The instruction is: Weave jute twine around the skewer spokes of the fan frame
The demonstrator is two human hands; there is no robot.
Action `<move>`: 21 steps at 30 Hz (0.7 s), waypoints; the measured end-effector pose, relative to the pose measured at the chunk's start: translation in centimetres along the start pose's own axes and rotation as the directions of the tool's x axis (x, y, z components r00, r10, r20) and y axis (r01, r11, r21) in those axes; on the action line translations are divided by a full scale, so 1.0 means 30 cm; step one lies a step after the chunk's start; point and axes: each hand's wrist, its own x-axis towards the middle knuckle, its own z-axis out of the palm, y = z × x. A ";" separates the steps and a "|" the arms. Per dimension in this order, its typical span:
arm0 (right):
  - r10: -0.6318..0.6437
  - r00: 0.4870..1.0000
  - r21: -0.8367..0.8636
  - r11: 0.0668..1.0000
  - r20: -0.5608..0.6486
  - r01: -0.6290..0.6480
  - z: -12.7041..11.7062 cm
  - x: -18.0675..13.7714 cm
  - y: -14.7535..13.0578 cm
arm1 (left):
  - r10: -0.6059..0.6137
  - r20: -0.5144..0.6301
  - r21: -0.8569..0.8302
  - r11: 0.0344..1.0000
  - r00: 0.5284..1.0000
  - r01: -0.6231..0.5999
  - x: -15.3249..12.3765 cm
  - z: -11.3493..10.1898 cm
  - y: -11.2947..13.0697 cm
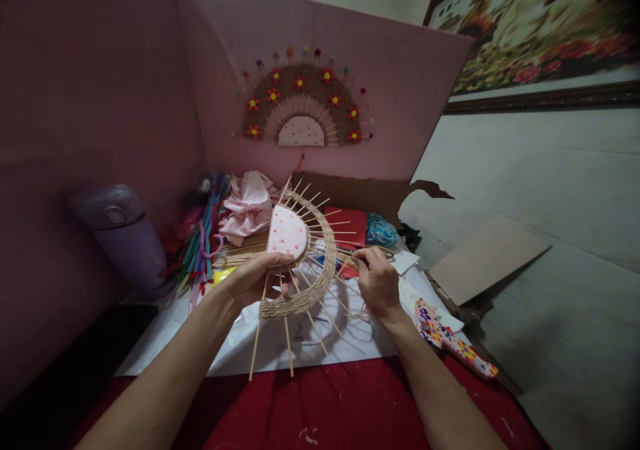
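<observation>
The framed picture (pixel 540 30) is cut off by the top and right edges. Fingers of the left hand (pixel 250 281) are partly hidden behind the woven fan (pixel 287 233). Fingertip contents of the right hand (pixel 380 283) are too small to identify.

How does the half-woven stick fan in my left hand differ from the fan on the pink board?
The half-woven stick and twine fan has a narrow woven band and bare stick ends; the mounted fan has a wide brown band, red flowers and beaded tips. The held one tilts sideways in the left hand; the mounted one sits flat on the pink board, arch up. Both have a pink dotted half-circle centre.
</observation>
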 end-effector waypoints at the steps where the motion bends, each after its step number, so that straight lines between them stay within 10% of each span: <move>1: -0.003 1.000 0.000 1.000 0.001 0.003 0.001 -0.001 -0.001 | -0.006 0.014 0.002 1.000 1.000 0.006 0.000 0.000 -0.002; 21: 0.129 0.990 0.297 0.945 0.058 -0.141 -0.010 0.023 0.017 | 0.019 0.037 -0.046 0.999 0.999 -0.018 0.007 -0.017 0.000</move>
